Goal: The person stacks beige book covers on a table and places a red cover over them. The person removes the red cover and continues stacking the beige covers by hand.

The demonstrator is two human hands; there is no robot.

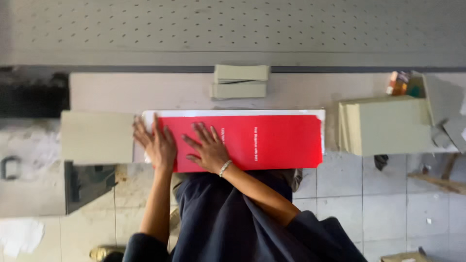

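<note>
the red sheet point(262, 141) lies flat across the middle of the frame on a white sheet point(233, 113), whose edge shows as a thin strip along the top and at the right end. both hands press on the left part of the red sheet: the left hand point(158, 143) is spread flat at the left end, fingers splayed and partly over the edge, gripping nothing; the right hand point(209, 149), with a bracelet point(224, 168) at the wrist, is also laid flat and open just right of it, palm down. judging from how things lie, the red sheet is already placed and roughly squared on the white one, and the hands appear to be smoothing it down at the left end; the middle and right end are untouched by either hand. a grey board point(97, 137) sits at centre left, touching or just beside the sheets' left end; which, cannot be told. a board stack point(386, 126) stands at centre right, and two small strips point(240, 81) lie above centre. the lower edge of the red sheet is partly hidden by the forearms and dark clothing, the small objects at upper right are blurred, and whether the sheet is stuck down cannot be made out.
</note>
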